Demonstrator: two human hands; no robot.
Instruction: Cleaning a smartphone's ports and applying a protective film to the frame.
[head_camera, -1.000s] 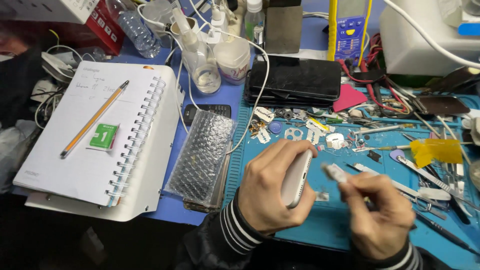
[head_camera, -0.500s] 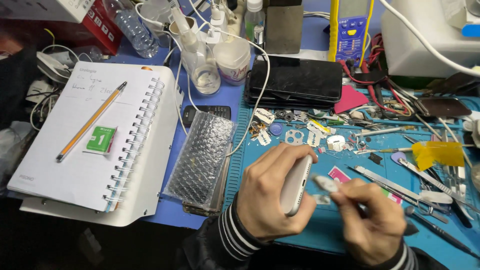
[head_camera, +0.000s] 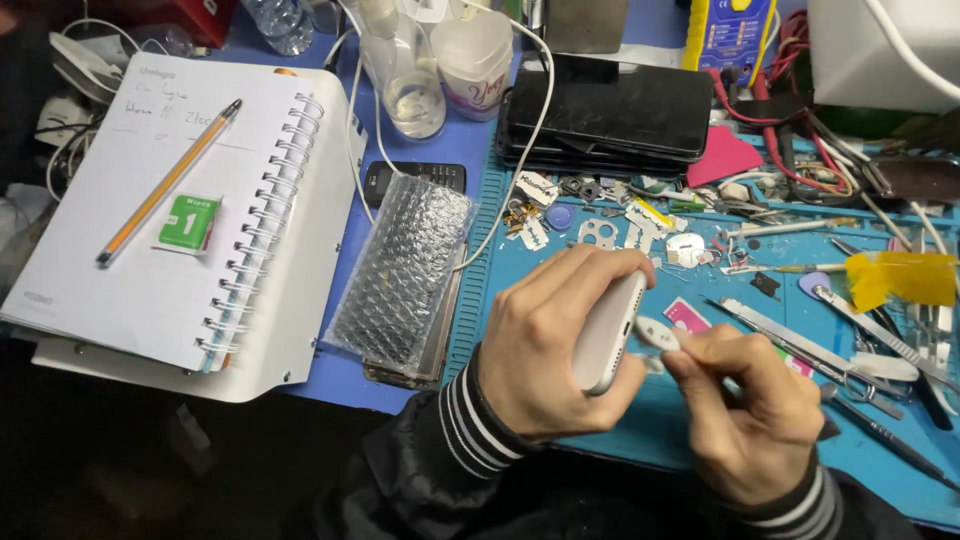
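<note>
— Near the front edge of the blue work mat (head_camera: 600, 440), what do the hands have?
— The left hand (head_camera: 545, 355) is closed around a white smartphone (head_camera: 607, 330), held on edge above the mat with its end turned to the right. The right hand (head_camera: 745, 410) pinches a small white tool (head_camera: 655, 335), whose tip touches that end of the phone.
— How tight is each grip?
— Both are closed: fingers curl over the phone's top edge, and thumb and fingers press together on the tool.
— What lies around them?
— To the left, a bubble-wrapped flat packet (head_camera: 405, 275) straddles the mat's edge on the table, with a spiral notebook (head_camera: 150, 210) carrying a pencil (head_camera: 168, 182) farther left. Far behind the hands sits a stack of dark phones (head_camera: 610, 115), and to the right lie tweezers (head_camera: 800, 345) and yellow tape (head_camera: 900, 278).
</note>
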